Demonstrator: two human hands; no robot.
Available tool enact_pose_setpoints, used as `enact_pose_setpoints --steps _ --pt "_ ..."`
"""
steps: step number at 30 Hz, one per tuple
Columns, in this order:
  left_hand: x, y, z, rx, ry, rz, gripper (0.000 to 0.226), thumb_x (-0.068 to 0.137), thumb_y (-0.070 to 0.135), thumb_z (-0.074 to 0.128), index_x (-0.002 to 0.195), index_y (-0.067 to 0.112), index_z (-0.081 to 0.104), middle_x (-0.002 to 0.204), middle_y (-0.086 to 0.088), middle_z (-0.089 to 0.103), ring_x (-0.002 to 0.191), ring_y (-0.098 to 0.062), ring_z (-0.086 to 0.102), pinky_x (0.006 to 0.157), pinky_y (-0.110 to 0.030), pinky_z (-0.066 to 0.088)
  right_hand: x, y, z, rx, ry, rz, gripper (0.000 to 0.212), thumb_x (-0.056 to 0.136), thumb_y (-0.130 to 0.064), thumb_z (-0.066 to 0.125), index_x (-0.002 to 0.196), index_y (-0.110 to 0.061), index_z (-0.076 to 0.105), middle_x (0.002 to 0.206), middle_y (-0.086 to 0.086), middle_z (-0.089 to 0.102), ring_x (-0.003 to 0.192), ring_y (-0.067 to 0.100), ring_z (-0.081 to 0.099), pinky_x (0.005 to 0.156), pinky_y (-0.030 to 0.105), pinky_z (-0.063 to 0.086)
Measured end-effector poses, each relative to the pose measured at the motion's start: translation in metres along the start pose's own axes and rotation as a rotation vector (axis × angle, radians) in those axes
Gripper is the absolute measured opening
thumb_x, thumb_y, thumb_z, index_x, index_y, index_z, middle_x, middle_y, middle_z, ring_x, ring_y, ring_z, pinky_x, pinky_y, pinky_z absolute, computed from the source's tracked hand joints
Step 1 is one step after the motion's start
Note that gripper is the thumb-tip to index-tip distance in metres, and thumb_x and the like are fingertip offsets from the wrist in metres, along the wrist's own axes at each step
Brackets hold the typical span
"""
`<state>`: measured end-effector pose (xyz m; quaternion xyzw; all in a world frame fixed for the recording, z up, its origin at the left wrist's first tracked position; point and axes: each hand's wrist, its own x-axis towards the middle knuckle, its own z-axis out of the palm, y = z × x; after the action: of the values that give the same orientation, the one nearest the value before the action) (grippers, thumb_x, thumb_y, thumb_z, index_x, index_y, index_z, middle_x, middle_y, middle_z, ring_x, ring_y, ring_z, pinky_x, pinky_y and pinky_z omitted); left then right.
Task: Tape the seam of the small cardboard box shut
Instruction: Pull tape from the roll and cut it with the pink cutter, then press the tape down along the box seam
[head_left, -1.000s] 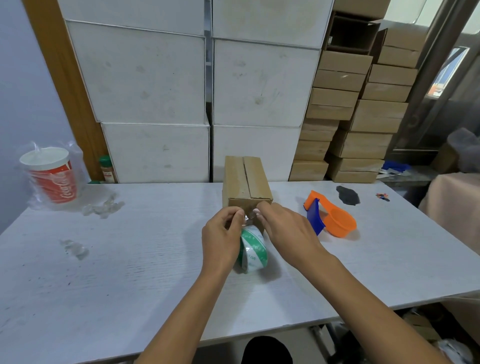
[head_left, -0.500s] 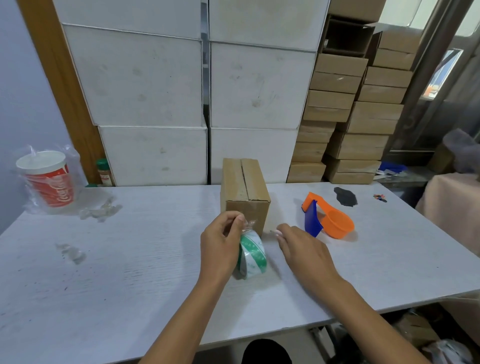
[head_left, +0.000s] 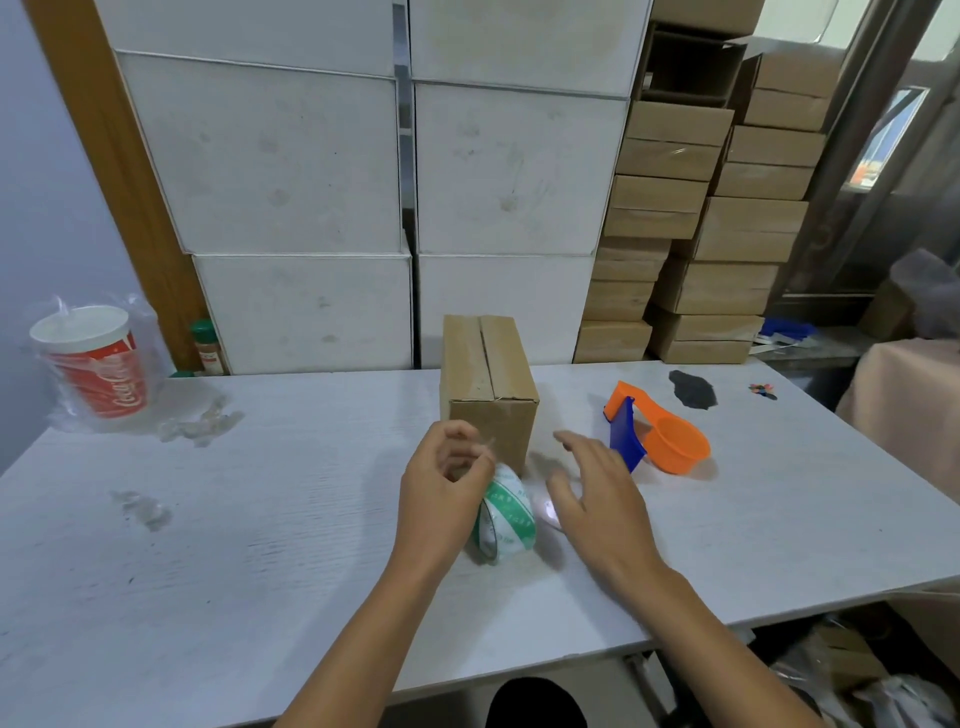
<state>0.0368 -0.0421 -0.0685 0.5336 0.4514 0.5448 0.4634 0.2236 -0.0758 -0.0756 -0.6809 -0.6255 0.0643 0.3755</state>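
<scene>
Small brown cardboard box (head_left: 488, 384), upright at frame centre on the white table (head_left: 260, 519), top seam untaped, just above the left hand (head_left: 441, 493), whose fingers pinch a clear tape end over the green-and-white tape roll (head_left: 506, 514); right hand (head_left: 597, 499) hovers spread, holding nothing.

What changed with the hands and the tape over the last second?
The right hand let go of the tape end and pulled away to the right, now open above the table. The left hand moved little: it pinches the clear tape end beside the tape roll. Box, roll, orange dispenser and cup stayed put; the seam looks untaped.
</scene>
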Motion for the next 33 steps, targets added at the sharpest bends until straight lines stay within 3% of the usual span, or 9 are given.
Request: enact_pose_setpoints --steps 5,9,15,18,21,25,29,33 --pt "-0.002 0.003 -0.001 -0.020 -0.025 -0.018 0.040 0.096 0.010 0.077 0.123 0.035 0.061 0.095 0.002 0.081 0.096 -0.011 0.078 0.080 -0.019 0.056 0.028 -0.029 -0.005 0.195 0.142 0.065 0.030 0.104 -0.015 0.054 0.131 -0.024 0.062 0.119 -0.009 0.066 0.113 0.009 0.058 0.090 0.033 0.053" --pt "0.001 -0.001 -0.004 -0.015 -0.061 -0.067 0.030 0.096 0.017 0.078 0.119 0.032 0.066 0.098 0.003 0.080 0.103 -0.013 0.076 0.080 -0.017 0.057 0.044 -0.043 -0.011 0.348 0.110 0.103 0.027 0.106 -0.024 0.054 0.132 -0.030 0.059 0.118 -0.010 0.064 0.108 0.005 0.060 0.082 0.028 0.051" --pt "0.000 0.001 -0.005 -0.051 -0.096 -0.108 0.028 0.094 0.013 0.079 0.115 0.031 0.072 0.102 0.000 0.080 0.109 -0.013 0.076 0.093 -0.029 0.060 0.061 -0.051 -0.003 0.320 -0.040 0.059 0.051 0.093 -0.046 0.073 0.140 -0.038 0.057 0.129 -0.012 0.058 0.115 0.009 0.059 0.093 0.030 0.053" --pt "0.001 0.003 -0.007 -0.033 -0.114 -0.126 0.034 0.092 0.018 0.082 0.120 0.033 0.070 0.110 0.001 0.077 0.109 -0.012 0.075 0.093 -0.030 0.061 0.062 -0.046 0.004 0.320 -0.081 0.016 0.060 0.090 -0.044 0.079 0.145 -0.034 0.058 0.136 -0.011 0.054 0.118 0.007 0.057 0.097 0.028 0.052" --pt "0.003 0.007 -0.010 0.004 -0.127 -0.121 0.037 0.089 0.023 0.086 0.121 0.032 0.070 0.110 0.005 0.074 0.107 -0.010 0.074 0.091 -0.026 0.058 0.061 -0.040 0.009 0.310 -0.081 -0.057 0.056 0.091 -0.041 0.078 0.144 -0.033 0.061 0.144 -0.011 0.052 0.112 -0.002 0.057 0.101 0.031 0.053" --pt "0.007 0.012 -0.016 0.043 -0.158 -0.121 0.039 0.087 0.025 0.087 0.121 0.033 0.069 0.114 0.009 0.074 0.104 -0.006 0.075 0.083 -0.018 0.056 0.064 -0.040 0.012 0.267 -0.048 -0.079 0.051 0.091 -0.047 0.076 0.139 -0.035 0.065 0.155 -0.011 0.046 0.114 0.004 0.059 0.100 0.034 0.053" --pt "0.009 0.012 -0.017 0.075 -0.170 -0.122 0.044 0.085 0.024 0.089 0.123 0.032 0.068 0.118 0.010 0.072 0.103 -0.002 0.074 0.078 -0.016 0.056 0.068 -0.042 0.015 0.214 -0.017 -0.085 0.046 0.091 -0.052 0.073 0.134 -0.036 0.067 0.155 -0.012 0.048 0.130 0.006 0.051 0.101 0.032 0.048" --pt "0.009 0.014 -0.019 0.171 -0.143 -0.068 0.047 0.083 0.030 0.090 0.122 0.037 0.065 0.120 0.011 0.065 0.105 -0.001 0.069 0.075 -0.013 0.054 0.070 -0.041 0.016 0.207 -0.002 -0.122 0.041 0.093 -0.046 0.074 0.131 -0.032 0.069 0.149 -0.011 0.053 0.129 0.006 0.054 0.102 0.030 0.049"
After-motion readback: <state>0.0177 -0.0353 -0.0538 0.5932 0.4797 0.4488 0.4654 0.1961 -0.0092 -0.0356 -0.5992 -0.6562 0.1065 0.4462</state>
